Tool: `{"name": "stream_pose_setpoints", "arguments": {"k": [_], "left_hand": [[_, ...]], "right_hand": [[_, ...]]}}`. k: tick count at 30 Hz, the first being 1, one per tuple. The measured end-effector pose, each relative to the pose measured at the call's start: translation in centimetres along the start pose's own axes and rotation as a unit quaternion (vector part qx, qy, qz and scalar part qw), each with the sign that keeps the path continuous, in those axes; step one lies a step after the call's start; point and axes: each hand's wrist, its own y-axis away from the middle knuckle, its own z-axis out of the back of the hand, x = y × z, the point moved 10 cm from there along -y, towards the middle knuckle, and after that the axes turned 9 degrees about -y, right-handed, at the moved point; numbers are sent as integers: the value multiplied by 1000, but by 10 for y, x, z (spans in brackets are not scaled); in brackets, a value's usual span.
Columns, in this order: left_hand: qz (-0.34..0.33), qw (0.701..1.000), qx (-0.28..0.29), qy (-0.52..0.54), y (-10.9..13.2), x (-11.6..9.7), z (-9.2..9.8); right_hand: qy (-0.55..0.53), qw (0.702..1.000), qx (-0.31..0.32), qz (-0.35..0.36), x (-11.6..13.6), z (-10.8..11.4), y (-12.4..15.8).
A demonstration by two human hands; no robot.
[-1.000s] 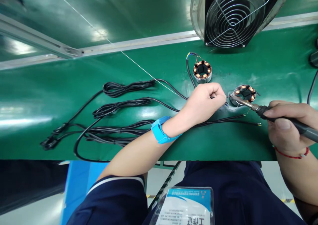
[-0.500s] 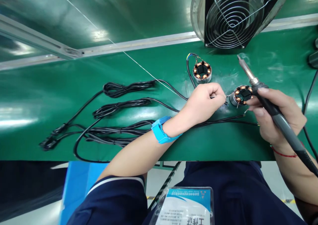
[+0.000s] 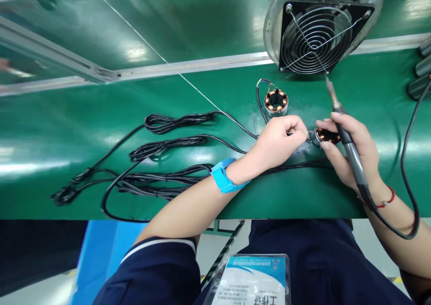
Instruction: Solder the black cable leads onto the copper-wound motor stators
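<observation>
L hand (image 3: 288, 136) is pinching a wire (image 3: 309, 140); R hand (image 3: 358, 150) is gripping the soldering iron (image 3: 352, 154) + coil ring (image 3: 315, 137), which is sitting on bench (image 3: 373, 94) just right of L hand. Risk: w/ R grip shared, iron could be tipping, poss. burning fingers.

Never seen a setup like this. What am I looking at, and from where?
No robot here: these are a person's two bare hands, filmed by one camera worn on the head, looking forward and down. The right hand holds a soldering iron and also appears to grip a copper-wound ring. The left hand pinches thin wire ends beside that ring. On the green bench lie a second ring and bundled black cables; a guarded fan stands behind.
</observation>
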Motion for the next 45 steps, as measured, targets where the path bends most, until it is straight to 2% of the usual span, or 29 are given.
{"name": "stream_pose_setpoints", "arguments": {"k": [3, 6, 12, 15, 18, 21, 24, 31, 36, 38, 43, 45], "left_hand": [[-16, 1000, -3, -3, 1, -3, 0], [-23, 1000, 1, -13, 3, -4, -2], [-28, 999, -25, 5, 6, -4, -1], [-90, 995, -31, -23, 9, -18, 3], [-170, 981, -2, -95, 15, -37, 0], [-205, 967, 28, -147, 20, -44, -5], [-208, 963, 29, -171, 21, -44, -7], [-162, 972, -21, -171, 16, -31, -3], [-155, 972, -37, -170, 14, -28, -1], [-155, 973, -45, -165, 13, -27, 1], [-145, 976, -65, -150, 11, -23, 3], [-148, 975, -73, -149, 11, -22, 4]], "right_hand": [[16, 999, -29, 35, 8, 3, 1], [24, 998, -12, 57, 14, -4, 0], [-10, 1000, -8, 21, 8, -7, -1], [-35, 999, -18, 15, 6, -5, 1], [-54, 998, -27, 24, 6, -2, 1], [-51, 998, -28, 30, 7, -3, 1], [-42, 998, -19, 33, 7, -4, 0], [-18, 999, 36, 10, 0, 2, -4], [21, 997, 77, 23, 0, -3, -7], [38, 996, 68, 30, 2, -5, -9], [62, 998, -15, 22, 2, 0, -14], [55, 998, -28, 26, 2, -1, -14]]}}
